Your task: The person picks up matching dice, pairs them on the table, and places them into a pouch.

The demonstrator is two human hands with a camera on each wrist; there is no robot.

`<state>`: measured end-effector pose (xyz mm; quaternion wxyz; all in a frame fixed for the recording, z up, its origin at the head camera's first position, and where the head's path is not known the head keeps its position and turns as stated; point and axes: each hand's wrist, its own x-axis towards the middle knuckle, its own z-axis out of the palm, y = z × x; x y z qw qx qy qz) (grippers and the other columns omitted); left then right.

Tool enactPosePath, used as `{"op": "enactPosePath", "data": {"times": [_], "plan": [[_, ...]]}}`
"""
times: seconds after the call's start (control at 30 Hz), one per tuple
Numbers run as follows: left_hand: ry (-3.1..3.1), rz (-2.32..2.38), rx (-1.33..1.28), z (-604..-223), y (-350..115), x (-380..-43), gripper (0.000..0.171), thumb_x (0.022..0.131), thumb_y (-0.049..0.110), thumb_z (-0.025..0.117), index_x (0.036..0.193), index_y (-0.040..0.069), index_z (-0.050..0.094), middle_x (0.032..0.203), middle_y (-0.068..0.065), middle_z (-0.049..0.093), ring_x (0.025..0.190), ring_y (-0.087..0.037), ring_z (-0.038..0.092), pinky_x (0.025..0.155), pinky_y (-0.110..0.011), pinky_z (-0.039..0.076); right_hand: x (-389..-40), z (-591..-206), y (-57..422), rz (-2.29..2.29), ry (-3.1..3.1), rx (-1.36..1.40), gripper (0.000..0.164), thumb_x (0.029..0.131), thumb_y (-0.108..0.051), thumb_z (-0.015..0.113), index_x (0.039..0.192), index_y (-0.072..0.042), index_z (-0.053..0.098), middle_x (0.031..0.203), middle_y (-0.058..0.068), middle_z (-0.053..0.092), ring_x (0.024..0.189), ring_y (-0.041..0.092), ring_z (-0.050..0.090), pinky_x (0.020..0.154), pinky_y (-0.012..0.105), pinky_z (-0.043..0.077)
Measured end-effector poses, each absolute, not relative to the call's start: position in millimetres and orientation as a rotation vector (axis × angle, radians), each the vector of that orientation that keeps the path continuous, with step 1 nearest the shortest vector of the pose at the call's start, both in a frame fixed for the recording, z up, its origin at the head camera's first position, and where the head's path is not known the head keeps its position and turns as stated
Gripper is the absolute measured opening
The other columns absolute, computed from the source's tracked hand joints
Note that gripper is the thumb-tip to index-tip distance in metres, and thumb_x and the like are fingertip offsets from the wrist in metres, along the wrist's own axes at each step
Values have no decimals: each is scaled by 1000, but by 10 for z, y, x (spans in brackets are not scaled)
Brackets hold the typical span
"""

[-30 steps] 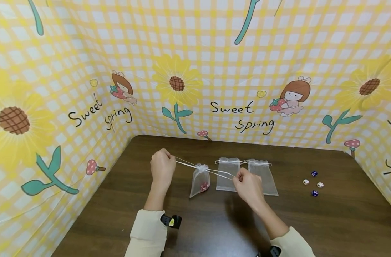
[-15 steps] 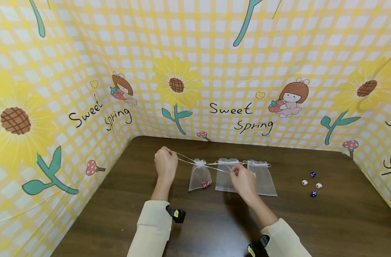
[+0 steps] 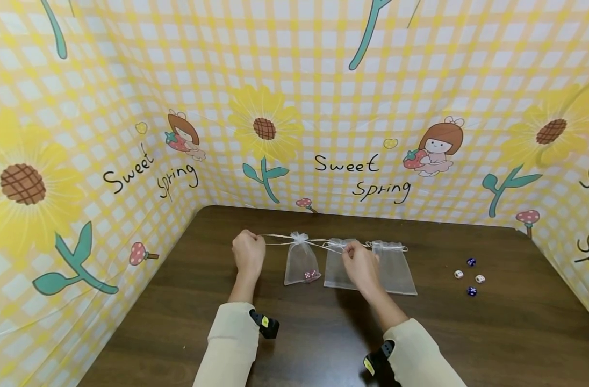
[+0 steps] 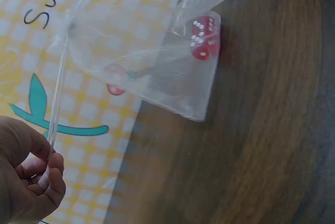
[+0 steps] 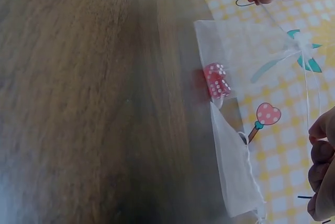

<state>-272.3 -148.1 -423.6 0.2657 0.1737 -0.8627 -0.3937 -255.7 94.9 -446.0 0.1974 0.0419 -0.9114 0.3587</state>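
Note:
A sheer white organza drawstring bag [image 3: 299, 262] stands upright between my hands, its neck gathered tight into a ruffle. Red dice [image 4: 204, 38] with white dots show through the mesh at its bottom corner. My left hand [image 3: 248, 252] pinches the drawstring loop [image 4: 59, 93] on the left side. On the other side, my right hand [image 3: 363, 266] pinches the opposite drawstring [image 5: 307, 93] between thumb and curled fingers. Both cords run taut and nearly level from the neck. The right hand overlaps a flat organza bag [image 3: 338, 269] in the head view.
A second flat organza bag [image 3: 396, 269] lies right beside the first on the dark wooden table [image 3: 178, 322]. Farther right are two blue dice [image 3: 471, 262] and two white dice [image 3: 480, 279]. A yellow checked cloth [image 3: 352, 107] walls the table's back and sides.
The gathered bag has shifted slightly back, and its tilted, narrow bottom has spread out and straightened. My right hand has moved a little left and away from me; the left moved slightly right.

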Motion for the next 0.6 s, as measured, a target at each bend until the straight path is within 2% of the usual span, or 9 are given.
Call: {"op": "enactPosePath", "data": {"times": [0.3,0.6], "plan": [[-2366,-1025,520,-4390,-1472,-2761,13,76,4,57,65,1,62,72,-20,65,73,-42,61,64,-50,48,-2672,-4561,885,963,-2603,71,7,83,-15,62,84,-9,67,67,0,64,66,25,60,72,43,36],[-2455,-1030,500,-4464,-1311,-2748,10,78,11,56,72,5,61,75,-17,65,75,-40,61,63,-50,47,-2669,-4642,782,819,-2665,113,7,81,-16,61,81,-14,67,62,-3,62,64,25,60,66,41,37]]}}
